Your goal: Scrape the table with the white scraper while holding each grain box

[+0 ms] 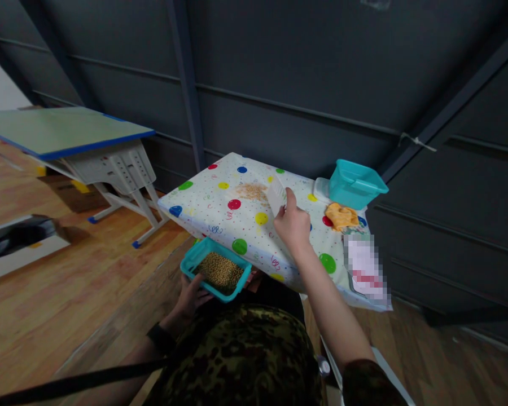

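My left hand grips the near left rim of a teal plastic basket, which I hold below the table's front edge. Inside lie many small yellowish beans that look like soybeans. Over the table, my right hand is closed around a thin, flat white card, tilted on its edge. Just left of the card, loose pale grains are spread in a patch on the balloon-print tablecloth. Whether the card touches the grains I cannot tell.
At the table's right end stand a second teal basket, a white lid or dish, a crumpled orange cloth and a blurred-out flat item. A dark panel wall runs behind. A green-topped desk stands left.
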`<control>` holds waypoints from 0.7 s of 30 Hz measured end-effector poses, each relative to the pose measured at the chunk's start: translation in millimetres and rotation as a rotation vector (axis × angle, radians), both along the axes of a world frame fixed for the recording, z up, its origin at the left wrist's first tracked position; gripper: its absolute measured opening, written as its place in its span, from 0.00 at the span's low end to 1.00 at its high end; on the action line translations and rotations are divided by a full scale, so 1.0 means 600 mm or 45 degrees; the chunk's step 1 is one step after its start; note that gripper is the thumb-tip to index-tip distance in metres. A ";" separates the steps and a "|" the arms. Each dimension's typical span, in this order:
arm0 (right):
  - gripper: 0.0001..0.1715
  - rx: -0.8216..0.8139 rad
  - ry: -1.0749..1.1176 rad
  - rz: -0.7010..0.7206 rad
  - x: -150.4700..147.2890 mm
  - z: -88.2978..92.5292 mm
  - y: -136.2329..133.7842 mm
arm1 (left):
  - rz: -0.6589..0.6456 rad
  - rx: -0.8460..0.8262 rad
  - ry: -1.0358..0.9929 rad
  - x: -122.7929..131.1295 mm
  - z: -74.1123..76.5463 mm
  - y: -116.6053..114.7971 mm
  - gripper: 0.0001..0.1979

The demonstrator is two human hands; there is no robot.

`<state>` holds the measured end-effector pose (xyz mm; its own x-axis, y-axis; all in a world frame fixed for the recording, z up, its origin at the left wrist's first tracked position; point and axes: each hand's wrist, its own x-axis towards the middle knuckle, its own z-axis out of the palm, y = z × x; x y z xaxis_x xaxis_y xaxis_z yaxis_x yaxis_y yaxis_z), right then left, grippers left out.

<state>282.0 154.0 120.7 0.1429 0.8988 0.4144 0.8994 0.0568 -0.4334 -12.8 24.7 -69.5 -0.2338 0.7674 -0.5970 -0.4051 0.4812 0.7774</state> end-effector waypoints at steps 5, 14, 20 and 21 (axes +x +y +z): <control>0.60 0.064 -0.112 0.070 -0.023 -0.003 0.012 | 0.055 -0.028 -0.006 0.008 0.003 -0.005 0.32; 0.66 0.010 -0.179 0.155 -0.087 0.009 0.009 | 0.104 -0.053 -0.028 0.018 0.002 -0.014 0.32; 0.57 0.217 -0.013 0.059 0.001 0.018 0.025 | 0.119 -0.112 -0.044 0.005 0.006 -0.017 0.24; 0.57 0.225 -0.002 0.017 0.018 0.022 0.029 | 0.112 -0.124 -0.047 0.003 0.006 -0.019 0.24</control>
